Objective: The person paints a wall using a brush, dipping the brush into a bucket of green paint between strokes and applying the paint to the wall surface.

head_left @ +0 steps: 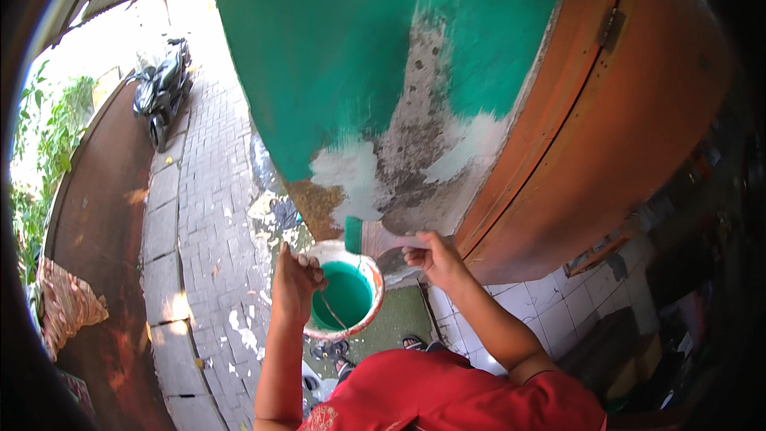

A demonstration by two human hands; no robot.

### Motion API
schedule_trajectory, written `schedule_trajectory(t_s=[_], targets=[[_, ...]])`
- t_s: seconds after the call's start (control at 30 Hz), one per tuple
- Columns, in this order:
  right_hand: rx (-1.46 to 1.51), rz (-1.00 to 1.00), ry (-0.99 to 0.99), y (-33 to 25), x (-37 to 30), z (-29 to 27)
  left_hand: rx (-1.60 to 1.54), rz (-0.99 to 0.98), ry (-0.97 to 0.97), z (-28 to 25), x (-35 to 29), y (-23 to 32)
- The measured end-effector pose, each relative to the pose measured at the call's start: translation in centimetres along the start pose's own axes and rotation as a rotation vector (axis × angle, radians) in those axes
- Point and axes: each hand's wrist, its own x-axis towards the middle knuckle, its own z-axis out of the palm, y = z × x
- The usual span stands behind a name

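Note:
My right hand (433, 259) is closed around the handle of a wide flat paintbrush (353, 235), whose bristles are coated in green and point left. The brush is above the far rim of a bucket (375, 270) with a paint-smeared whitish edge. Green paint (343, 297) lies inside the bucket. With bent fingers, my left hand (298, 281) grips the bucket's thin wire handle (333, 311) on the left side. In front stands a wall (343, 48) painted green, with a bare grey patch (415, 136) low down and pale smears beside it.
A wooden door (574, 136) with its frame borders the wall on the right. White floor tiles (535, 311) lie below it. A paved path (215, 191) spattered with white flakes runs along the left, where a motor scooter (163, 88) is parked. My sandalled feet show below the bucket.

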Motion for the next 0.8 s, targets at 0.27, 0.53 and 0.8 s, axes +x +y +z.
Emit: schedule_trajectory(t_s=[0.27, 0.53, 0.8], targets=[[-0.646, -0.719, 0.173, -16.2, -2.2, 6.5, 0.011, -0.030, 0.072, -3.3, -0.2, -2.2], [-1.251, -1.177, 0.141, -31.6, -2.6, 16.7, 0.033, -0.051, 0.186, -6.7, -0.8, -3.4], [-1.347, -1.878, 0.375, -33.9, -5.1, 23.5, 0.034, -0.061, 0.275, -9.6, -0.2, -4.8]])
